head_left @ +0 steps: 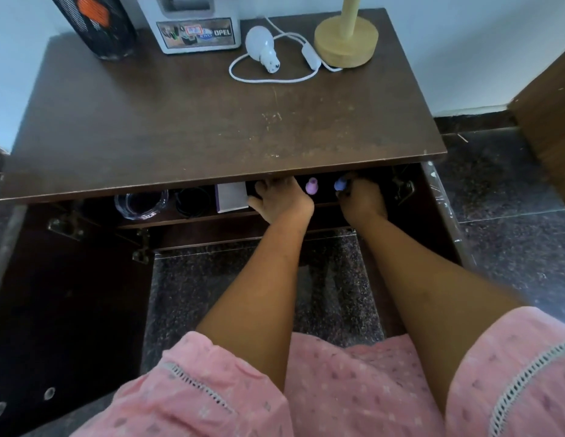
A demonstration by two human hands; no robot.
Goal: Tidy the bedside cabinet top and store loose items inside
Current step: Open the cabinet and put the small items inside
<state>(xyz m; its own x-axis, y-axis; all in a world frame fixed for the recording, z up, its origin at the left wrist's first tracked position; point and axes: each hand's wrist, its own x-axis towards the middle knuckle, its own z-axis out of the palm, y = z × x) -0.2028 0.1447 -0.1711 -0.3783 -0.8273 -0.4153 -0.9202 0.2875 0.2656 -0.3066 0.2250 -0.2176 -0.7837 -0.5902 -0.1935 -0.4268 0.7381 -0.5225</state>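
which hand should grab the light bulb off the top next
Left, probably. The left hand looks free, its fingers relaxed, and it sits almost straight below the light bulb. The right hand is farther to the side and grips the blue-capped item inside the cabinet.

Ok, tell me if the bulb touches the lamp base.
Apart. The head view shows bare cabinet top and cord between the bulb and the lamp base.

On the top point(196, 127) we see a can point(95, 23) at 11 o'clock, box point(193, 29), bulb point(262, 48) and cord point(275, 78) at 12, lamp point(346, 42) at 1; the shelf point(196, 220) holds jar point(139, 205), ring point(193, 201), book point(232, 197), pink bottle point(312, 186), blue bottle point(339, 184).
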